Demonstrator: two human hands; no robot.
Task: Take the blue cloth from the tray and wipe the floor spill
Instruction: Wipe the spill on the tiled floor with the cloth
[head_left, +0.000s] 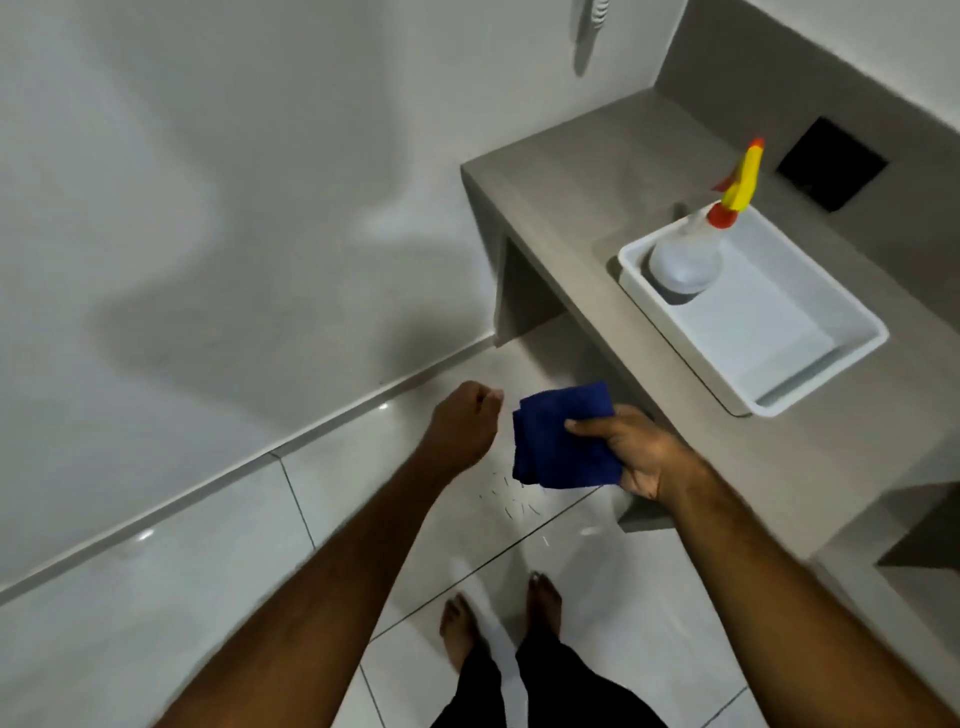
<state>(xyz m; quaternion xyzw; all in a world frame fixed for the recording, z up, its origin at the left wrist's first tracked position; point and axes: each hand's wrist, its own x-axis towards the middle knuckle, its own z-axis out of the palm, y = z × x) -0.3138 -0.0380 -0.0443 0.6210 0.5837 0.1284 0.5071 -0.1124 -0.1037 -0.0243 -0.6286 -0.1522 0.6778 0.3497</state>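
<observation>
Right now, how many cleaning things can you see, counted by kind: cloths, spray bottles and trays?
Blue cloth: 1, folded, held in the right hand, above the floor.
Spray bottle: 1, clear with a yellow and orange head, standing in the tray.
White tray: 1, on the grey counter.
Total: 3

A grey counter (597, 208) carries 1 white tray (810, 374) near its front edge. The glossy tiled floor (208, 571) below bears small wet flecks (511, 501) and 2 bare feet (498, 618).
</observation>
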